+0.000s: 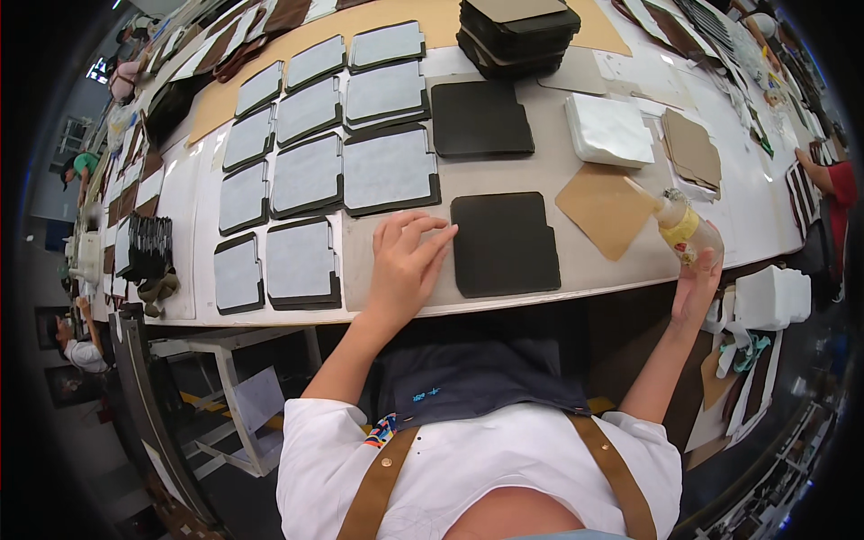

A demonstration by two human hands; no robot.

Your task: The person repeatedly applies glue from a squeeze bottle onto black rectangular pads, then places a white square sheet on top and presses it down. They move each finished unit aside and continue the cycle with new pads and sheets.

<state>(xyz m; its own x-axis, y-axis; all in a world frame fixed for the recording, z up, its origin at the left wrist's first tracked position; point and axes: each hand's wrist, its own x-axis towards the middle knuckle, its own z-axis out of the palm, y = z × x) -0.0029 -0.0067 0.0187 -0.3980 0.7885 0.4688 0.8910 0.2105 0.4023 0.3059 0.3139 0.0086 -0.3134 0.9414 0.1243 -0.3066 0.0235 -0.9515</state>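
Note:
My right hand (696,283) is closed around a squeeze bottle (688,236) with a yellow label. The bottle leans left, and its pale nozzle reaches over the right corner of a tan square sheet (605,209); whether it touches cannot be told. My left hand (409,261) rests on the table with loosely bent, spread fingers and nothing in it. Its fingertips are at the left edge of a flat black panel (506,245) with a stepped right side. A second black panel (481,120) lies farther back.
Rows of black panels topped with pale grey sheets (301,173) cover the left of the table. A stack of black panels (517,40) stands at the back. To the right are a white sheet stack (609,130) and brown card pieces (691,155). Other people work around the table.

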